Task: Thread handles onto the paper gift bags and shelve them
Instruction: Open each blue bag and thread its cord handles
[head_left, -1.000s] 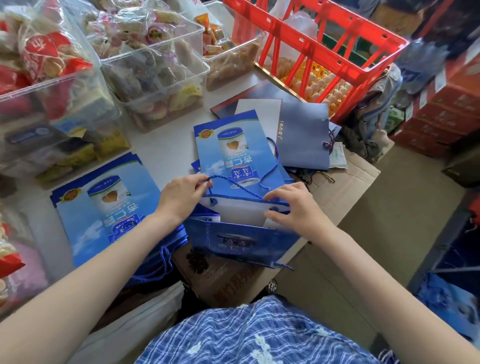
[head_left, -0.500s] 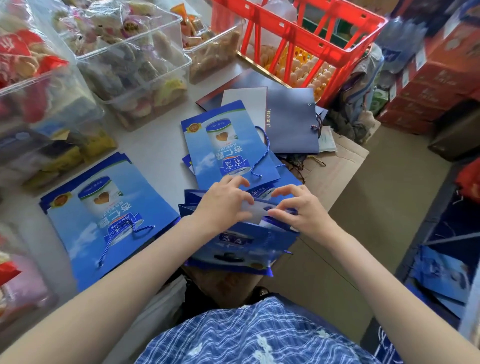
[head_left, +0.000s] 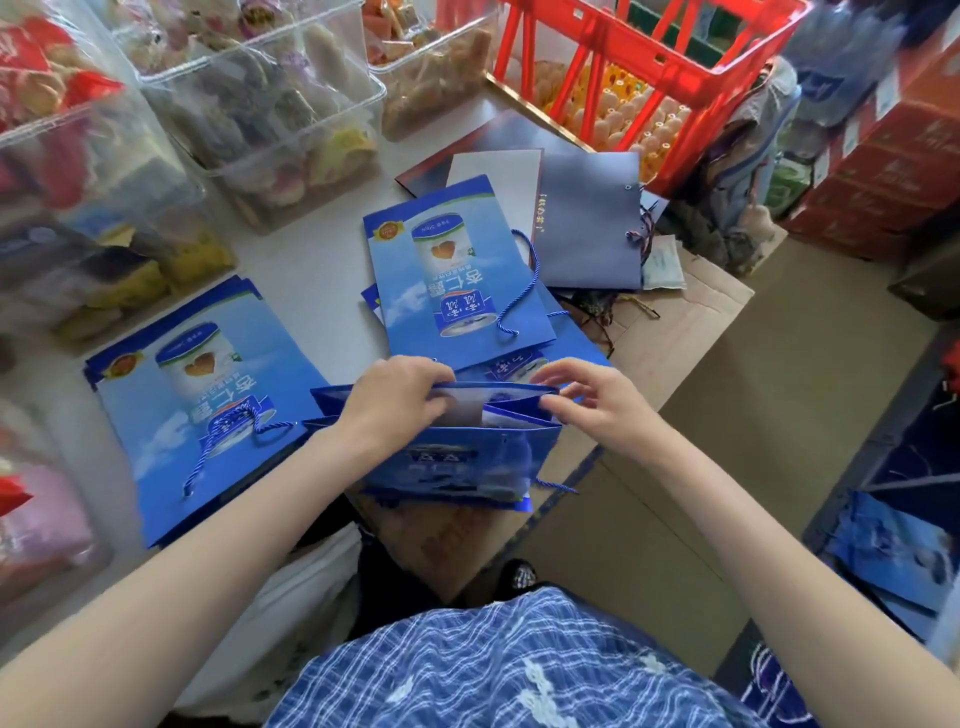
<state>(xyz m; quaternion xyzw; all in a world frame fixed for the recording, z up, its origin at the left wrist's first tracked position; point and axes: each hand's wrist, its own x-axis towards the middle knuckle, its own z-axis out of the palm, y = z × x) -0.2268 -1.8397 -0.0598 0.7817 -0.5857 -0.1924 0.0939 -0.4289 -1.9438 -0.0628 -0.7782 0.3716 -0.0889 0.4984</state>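
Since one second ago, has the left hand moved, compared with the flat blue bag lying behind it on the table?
Yes. The left hand moved toward the person, off the flat blue bag, onto the rim of the open bag, which it now grips.

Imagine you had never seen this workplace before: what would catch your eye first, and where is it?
First, the two hands, left hand and right hand, holding open a blue paper bag at the table's near edge. Next, the flat blue bags with cord handles lying to the left. Last, the bright red crate at the far right of the table.

Both hands forward, fingers curled, pinching.
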